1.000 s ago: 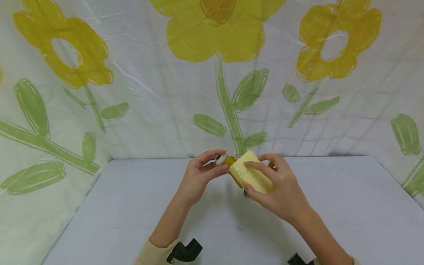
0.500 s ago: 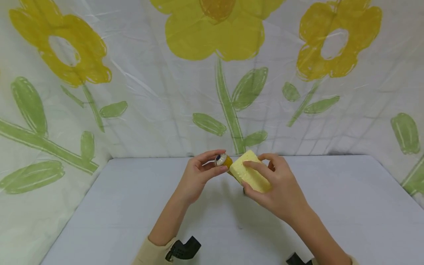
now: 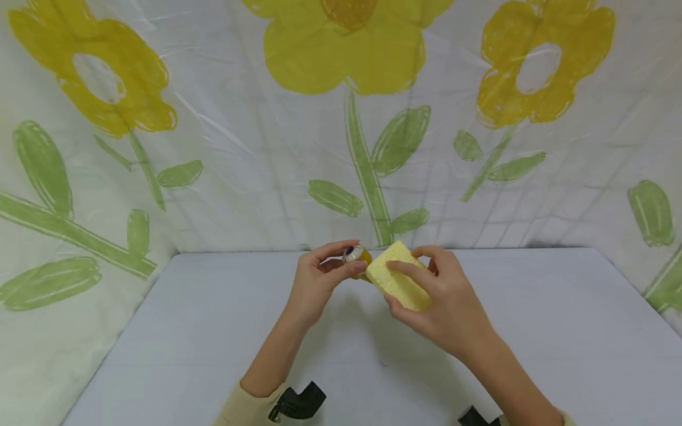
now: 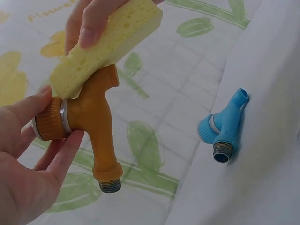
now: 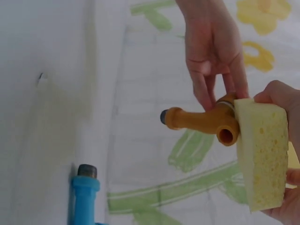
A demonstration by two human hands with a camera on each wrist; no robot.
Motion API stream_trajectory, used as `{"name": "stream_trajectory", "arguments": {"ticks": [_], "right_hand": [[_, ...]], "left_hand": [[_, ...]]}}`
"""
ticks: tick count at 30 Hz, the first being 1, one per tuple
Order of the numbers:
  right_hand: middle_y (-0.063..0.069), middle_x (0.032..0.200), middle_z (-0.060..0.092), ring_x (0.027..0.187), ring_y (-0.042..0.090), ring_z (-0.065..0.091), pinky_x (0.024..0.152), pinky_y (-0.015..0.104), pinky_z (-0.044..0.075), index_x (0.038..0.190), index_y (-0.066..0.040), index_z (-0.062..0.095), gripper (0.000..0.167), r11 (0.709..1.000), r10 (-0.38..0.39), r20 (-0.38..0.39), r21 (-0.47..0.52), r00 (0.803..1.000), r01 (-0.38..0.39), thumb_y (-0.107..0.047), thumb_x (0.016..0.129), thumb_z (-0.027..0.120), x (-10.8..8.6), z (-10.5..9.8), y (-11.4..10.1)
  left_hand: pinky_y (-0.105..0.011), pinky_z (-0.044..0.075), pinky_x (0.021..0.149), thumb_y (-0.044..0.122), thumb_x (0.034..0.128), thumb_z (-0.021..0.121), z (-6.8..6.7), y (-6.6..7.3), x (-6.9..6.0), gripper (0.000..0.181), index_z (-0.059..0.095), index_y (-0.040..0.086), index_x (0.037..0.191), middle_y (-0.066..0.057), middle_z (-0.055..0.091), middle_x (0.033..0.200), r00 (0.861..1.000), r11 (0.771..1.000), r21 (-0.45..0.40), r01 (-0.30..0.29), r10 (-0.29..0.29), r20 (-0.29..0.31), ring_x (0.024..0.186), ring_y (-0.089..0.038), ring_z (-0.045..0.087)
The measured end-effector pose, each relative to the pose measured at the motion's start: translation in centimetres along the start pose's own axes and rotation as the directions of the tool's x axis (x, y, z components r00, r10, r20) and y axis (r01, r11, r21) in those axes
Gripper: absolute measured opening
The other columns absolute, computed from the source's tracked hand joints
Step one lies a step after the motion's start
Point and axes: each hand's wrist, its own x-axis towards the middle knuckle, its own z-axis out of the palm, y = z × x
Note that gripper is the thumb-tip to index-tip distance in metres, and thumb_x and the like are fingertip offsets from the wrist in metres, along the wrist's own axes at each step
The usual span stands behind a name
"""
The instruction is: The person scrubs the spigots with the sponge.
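Observation:
An orange tap with a ribbed knob and a threaded metal end is held in the air by my left hand, whose fingers and thumb pinch the knob. My right hand grips a pale yellow sponge between thumb and fingers. In the left wrist view the sponge lies against the top of the tap, beside the knob. The right wrist view has the tap with its round opening facing the camera and the sponge touching its knob side.
A blue tap lies on the white table; in the right wrist view part of it shows at the bottom. Behind the table hangs a white sheet with painted yellow flowers and green leaves. Black devices sit at both wrists.
The sponge and my right hand have shifted slightly left. In the head view, less of the orange tap shows past the sponge, and its knob face has tilted upward. Both grips are unchanged.

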Motion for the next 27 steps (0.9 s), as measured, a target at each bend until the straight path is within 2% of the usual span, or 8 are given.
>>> {"name": "stream_trajectory", "arguments": {"ticks": [4, 10, 16, 20, 23, 27], "right_hand": [[0.018, 0.114, 0.064, 0.087, 0.022, 0.050, 0.063, 0.034, 0.051, 0.112, -0.018, 0.080, 0.046, 0.999, -0.034, 0.019, 0.014, 0.999, 0.034, -0.017, 0.068, 0.092, 0.00, 0.07, -0.10], [0.018, 0.112, 0.064, 0.085, 0.022, 0.049, 0.061, 0.033, 0.050, 0.112, -0.019, 0.080, 0.045, 1.000, -0.017, -0.044, 0.021, 0.999, 0.018, -0.015, 0.068, 0.090, 0.09, 0.00, 0.00], [0.018, 0.117, 0.062, 0.088, 0.023, 0.052, 0.063, 0.035, 0.053, 0.117, -0.019, 0.078, 0.048, 0.998, -0.023, -0.056, 0.055, 0.998, 0.027, -0.016, 0.070, 0.091, 0.05, -0.02, -0.28], [0.021, 0.119, 0.061, 0.093, 0.029, 0.058, 0.065, 0.040, 0.057, 0.122, -0.016, 0.076, 0.055, 0.998, 0.013, -0.086, 0.059, 0.996, -0.008, -0.013, 0.069, 0.092, 0.13, -0.29, -0.12], [0.020, 0.121, 0.061, 0.101, 0.031, 0.063, 0.069, 0.041, 0.060, 0.128, -0.014, 0.072, 0.062, 0.994, 0.055, -0.107, 0.099, 0.993, -0.045, -0.010, 0.070, 0.092, 0.14, -0.33, -0.02], [0.012, 0.123, 0.064, 0.105, 0.023, 0.062, 0.078, 0.027, 0.058, 0.136, -0.013, 0.068, 0.068, 0.968, 0.129, -0.093, 0.226, 0.987, -0.106, -0.007, 0.072, 0.090, 0.09, -0.30, -0.05]], "left_hand": [[-0.033, 0.064, 0.084, -0.001, 0.0924, 0.078, 0.06, 0.06, -0.02, 0.039, 0.072, 0.000, 0.131, -0.002, 0.076, 0.104, 0.999, 1.000, 0.022, -0.019, 0.019, -0.026, 0.085, -0.014, 0.073], [-0.033, 0.065, 0.082, -0.001, 0.0940, 0.076, 0.18, 0.05, 0.00, 0.037, 0.072, -0.002, 0.131, -0.006, 0.075, 0.106, 0.998, 0.999, 0.010, -0.039, 0.040, -0.050, 0.084, -0.013, 0.074], [-0.032, 0.066, 0.081, -0.002, 0.0946, 0.075, 0.33, 0.26, -0.07, 0.035, 0.072, -0.005, 0.129, -0.009, 0.073, 0.108, 0.994, 0.999, -0.025, -0.046, 0.043, -0.097, 0.079, -0.012, 0.074], [-0.033, 0.066, 0.082, -0.005, 0.0936, 0.075, 0.45, 0.39, 0.01, 0.035, 0.071, -0.008, 0.128, -0.009, 0.068, 0.105, 0.992, 0.998, -0.051, -0.038, 0.031, -0.123, 0.081, -0.012, 0.075], [-0.034, 0.067, 0.081, -0.006, 0.0936, 0.074, 0.49, 0.43, 0.07, 0.034, 0.070, -0.011, 0.127, -0.009, 0.065, 0.101, 0.991, 0.997, -0.069, -0.033, 0.023, -0.135, 0.081, -0.012, 0.076], [-0.035, 0.067, 0.080, -0.005, 0.0954, 0.073, 0.49, 0.32, 0.09, 0.031, 0.070, -0.011, 0.126, -0.009, 0.064, 0.097, 0.990, 0.996, -0.088, -0.019, 0.006, -0.142, 0.078, -0.014, 0.076]]}}
